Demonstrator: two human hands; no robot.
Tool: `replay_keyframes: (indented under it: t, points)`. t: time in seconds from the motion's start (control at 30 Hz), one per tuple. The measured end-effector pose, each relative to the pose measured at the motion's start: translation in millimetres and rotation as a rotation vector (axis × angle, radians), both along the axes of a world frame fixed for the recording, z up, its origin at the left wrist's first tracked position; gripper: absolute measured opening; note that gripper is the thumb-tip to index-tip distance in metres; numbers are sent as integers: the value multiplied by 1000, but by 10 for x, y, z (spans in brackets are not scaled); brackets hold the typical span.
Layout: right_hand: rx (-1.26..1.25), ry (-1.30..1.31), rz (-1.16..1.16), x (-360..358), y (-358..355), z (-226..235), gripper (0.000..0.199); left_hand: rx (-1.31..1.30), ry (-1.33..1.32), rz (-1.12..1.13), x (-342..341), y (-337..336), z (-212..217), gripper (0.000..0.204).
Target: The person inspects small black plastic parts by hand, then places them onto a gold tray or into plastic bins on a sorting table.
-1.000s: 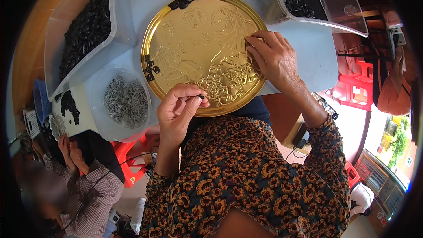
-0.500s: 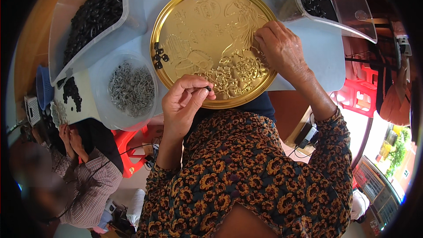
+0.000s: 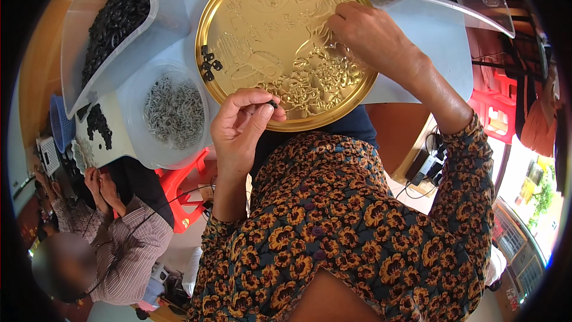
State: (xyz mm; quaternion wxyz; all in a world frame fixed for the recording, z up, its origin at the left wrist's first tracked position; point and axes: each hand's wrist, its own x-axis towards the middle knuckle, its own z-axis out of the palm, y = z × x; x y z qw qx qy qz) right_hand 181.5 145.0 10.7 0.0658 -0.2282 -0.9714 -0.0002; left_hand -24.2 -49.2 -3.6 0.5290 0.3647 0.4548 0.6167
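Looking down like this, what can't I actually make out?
All in the head view:
Whether the right hand holds anything: its own back hides the fingertips.
The full shape of the black piece: the left hand covers most of it.
The left bin's far end: cut off by the upper edge.
Each silver bit: too small to tell its exact shape.

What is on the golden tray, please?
On the tray, black pieces lie at left and far edges. The right hand covers part; anything beneath cannot be seen.

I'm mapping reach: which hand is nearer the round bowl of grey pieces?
Left. The left hand is just right of the bowl; the right hand is farther right, over the gold tray.
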Motion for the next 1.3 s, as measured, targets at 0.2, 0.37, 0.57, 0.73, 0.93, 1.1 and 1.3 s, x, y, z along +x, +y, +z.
replay_keyframes:
  t: [0.2, 0.37, 0.57, 0.73, 0.93, 1.1, 1.3]
  points:
    - [-59, -15, 42, -120, 24, 14, 16, -45, 43, 22, 77, 36, 60, 15]
    - [-54, -6, 54, -109, -11, 16, 10, -55, 34, 23, 78, 38, 52, 16]
    - [-49, 19, 55, -101, 17, 8, 9, -82, 52, 41, 101, 54, 73, 15]
    - [-114, 9, 58, -148, 42, -30, 9, -65, 59, 38, 92, 81, 27, 15]
    - [-314, 286, -8, -177, -75, -26, 8, -127, -31, 83, 124, 233, 75, 16]
    - [-938, 675, -142, -202, -355, 70, 15, -88, -110, 117, 172, 364, 127, 16]
    - [-1443, 903, -243, -324, -597, 51, 19, -64, -155, 84, 198, 446, 159, 16]
